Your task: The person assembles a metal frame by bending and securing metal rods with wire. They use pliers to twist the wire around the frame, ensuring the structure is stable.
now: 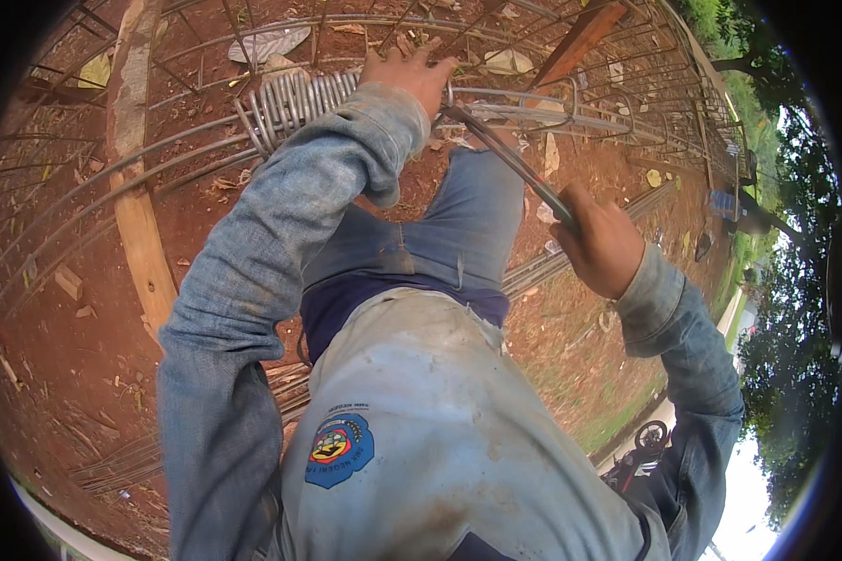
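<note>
We find the left grip [407,75] open, fingers spread, palm down at the right end of a row of grey metal rings [295,105]; the palm's underside is hidden. We find the right grip [603,238] closed around the lower end of a long dark metal tool [515,161].

Our count, left to right: 1 wooden plank [133,140]; 1 row of at least 8 rings, packed too tightly for an exact figure; 2 hands; 1 tool; 1 reddish-brown board [580,45]; 1 motorcycle [641,449]; 1 blue bottle [722,204].

As to position, we note the rings set around long metal bars [589,122], immediately left of the left grip. The tool slants from the bars, just right of the left grip, down to the right grip. We record red soil [65,360] beneath.
</note>
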`<state>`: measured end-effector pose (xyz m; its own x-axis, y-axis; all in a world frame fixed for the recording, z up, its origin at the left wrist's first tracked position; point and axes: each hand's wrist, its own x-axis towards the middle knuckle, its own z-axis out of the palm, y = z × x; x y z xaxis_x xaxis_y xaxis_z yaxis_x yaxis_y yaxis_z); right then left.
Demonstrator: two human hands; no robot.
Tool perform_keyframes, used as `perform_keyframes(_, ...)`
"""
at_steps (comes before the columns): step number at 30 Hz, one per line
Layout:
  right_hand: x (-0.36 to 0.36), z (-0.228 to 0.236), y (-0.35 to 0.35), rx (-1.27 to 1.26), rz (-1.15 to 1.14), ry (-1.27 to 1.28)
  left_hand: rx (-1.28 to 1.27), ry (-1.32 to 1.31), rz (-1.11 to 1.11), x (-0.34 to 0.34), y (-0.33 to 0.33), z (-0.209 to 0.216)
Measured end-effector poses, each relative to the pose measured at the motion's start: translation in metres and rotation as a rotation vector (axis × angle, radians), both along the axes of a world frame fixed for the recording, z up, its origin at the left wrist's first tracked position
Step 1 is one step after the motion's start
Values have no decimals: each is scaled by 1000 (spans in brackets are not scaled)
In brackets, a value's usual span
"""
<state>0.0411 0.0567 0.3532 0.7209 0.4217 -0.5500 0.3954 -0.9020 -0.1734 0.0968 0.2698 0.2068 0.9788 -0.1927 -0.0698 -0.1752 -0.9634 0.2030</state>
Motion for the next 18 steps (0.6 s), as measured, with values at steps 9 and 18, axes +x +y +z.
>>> perform_keyframes(9, -10, -36, -21, 420, -499, 478, -115, 137, -122, 12, 6, 1)
perform_keyframes(18, -16, -60, -37, 737, -683, 825, -162, 111, -80, 8, 8, -2)
